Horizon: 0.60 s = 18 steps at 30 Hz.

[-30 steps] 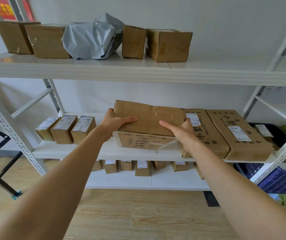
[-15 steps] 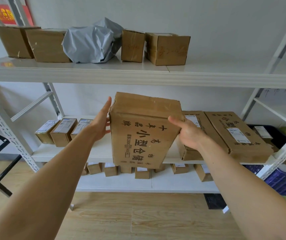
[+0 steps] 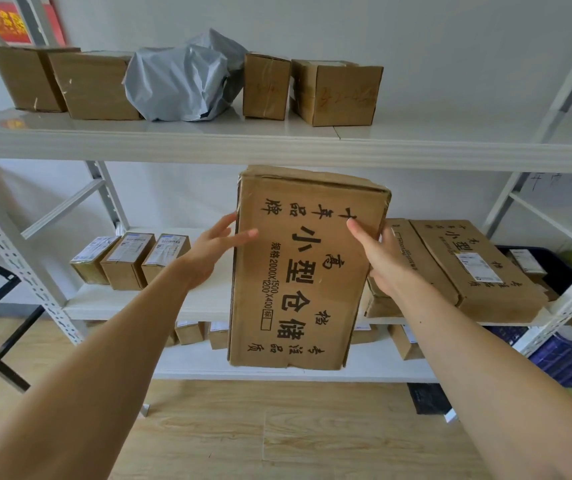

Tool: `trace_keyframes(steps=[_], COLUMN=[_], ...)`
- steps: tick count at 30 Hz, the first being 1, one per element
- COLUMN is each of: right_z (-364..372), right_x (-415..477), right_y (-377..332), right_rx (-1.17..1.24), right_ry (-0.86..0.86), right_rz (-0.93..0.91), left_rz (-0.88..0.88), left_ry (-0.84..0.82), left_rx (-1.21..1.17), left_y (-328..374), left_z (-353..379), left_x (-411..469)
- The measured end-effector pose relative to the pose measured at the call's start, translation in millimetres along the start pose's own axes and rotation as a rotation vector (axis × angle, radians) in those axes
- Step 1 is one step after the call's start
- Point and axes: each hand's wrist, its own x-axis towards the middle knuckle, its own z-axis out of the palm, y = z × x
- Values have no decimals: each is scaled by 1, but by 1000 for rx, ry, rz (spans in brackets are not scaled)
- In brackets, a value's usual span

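Large cardboard box (image 3: 307,268) is clear of the rack (image 3: 10,247), carried in the air on end, printed face toward the camera. Its top edge sits just under the lip of the top shelf (image 3: 277,147) and its bottom edge hangs below the level of the middle shelf (image 3: 146,303). Pick-up looks done; putting it down is not, and the destination cannot be read from here. Bare room shows on the middle shelf to the left of the box, and on the top shelf to the right of the cartons there. Left hand (image 3: 215,249) clamps the box's left edge, thumb across the front face and fingers round the side. Right hand (image 3: 378,258) does likewise on the right edge, thumb in front and fingers wrapped behind. Both arms reach forward and slightly up, nearly straight, wrists level with the upper half of the box. Two flat boxes (image 3: 478,268) lie on the middle shelf just behind the right hand, and small labelled boxes (image 3: 128,261) stand further left. A grey bag (image 3: 180,81) sits up top among other cartons.
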Motion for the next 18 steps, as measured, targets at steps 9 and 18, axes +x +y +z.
trace_keyframes(steps=[9,18], right_z=[-3,-9], right_x=[8,5], right_y=[20,38], right_rx=[-45,-119], right_ry=[21,-129], right_rz=[277,337], left_rz=[66,-140], left_ry=[-192,109], left_rx=[26,-61], left_y=[-7,-16], left_z=[11,11], left_x=[3,4])
